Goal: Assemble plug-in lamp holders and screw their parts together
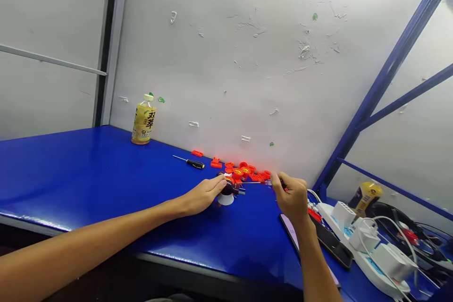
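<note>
My left hand [205, 194] is closed on a small dark brown and white assembly [228, 189] with red and yellow parts, lying on the blue table [88, 174]. What exactly the assembly is, I cannot make out. My right hand [292, 192] wraps round the handle of a screwdriver [255, 182], whose shaft points left toward the assembly. Whether the tip touches it is too small to tell. Just behind, several bright red plastic parts [244, 168], some with yellow insides, lie against the wall. A second screwdriver [194, 163] with a black and yellow handle rests to their left.
A yellow drink bottle [144, 120] stands at the back left. On the right are a phone with a lit screen [290, 230], a dark phone [331, 240], a white power strip [377, 269] with chargers and cables, and another bottle [366, 198]. A blue metal frame [375, 89] rises there.
</note>
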The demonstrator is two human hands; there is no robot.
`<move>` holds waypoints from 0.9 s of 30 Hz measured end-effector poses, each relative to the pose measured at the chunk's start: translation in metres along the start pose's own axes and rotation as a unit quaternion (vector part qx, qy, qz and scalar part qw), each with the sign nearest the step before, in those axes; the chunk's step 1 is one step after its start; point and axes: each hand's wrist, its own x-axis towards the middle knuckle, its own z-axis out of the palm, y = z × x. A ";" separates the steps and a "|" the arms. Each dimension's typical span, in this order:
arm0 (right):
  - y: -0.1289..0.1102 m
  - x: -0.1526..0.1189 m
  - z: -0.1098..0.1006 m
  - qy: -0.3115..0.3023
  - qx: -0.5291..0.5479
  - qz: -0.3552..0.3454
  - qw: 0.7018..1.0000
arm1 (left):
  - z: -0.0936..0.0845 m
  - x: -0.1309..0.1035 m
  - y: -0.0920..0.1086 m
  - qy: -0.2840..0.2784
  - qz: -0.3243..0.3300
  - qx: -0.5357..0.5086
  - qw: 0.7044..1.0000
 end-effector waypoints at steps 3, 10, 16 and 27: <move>0.001 -0.001 0.001 0.001 -0.011 0.000 1.000 | 0.000 0.000 -0.001 -0.002 -0.006 0.000 1.000; 0.003 -0.001 0.002 0.014 -0.013 0.001 1.000 | -0.002 -0.002 0.004 -0.006 -0.010 0.007 1.000; -0.002 0.001 -0.003 0.007 -0.005 0.009 1.000 | -0.002 -0.002 0.007 -0.009 -0.007 0.002 1.000; -0.003 0.001 -0.002 -0.003 -0.003 -0.014 1.000 | -0.003 -0.005 0.009 -0.013 0.011 0.022 1.000</move>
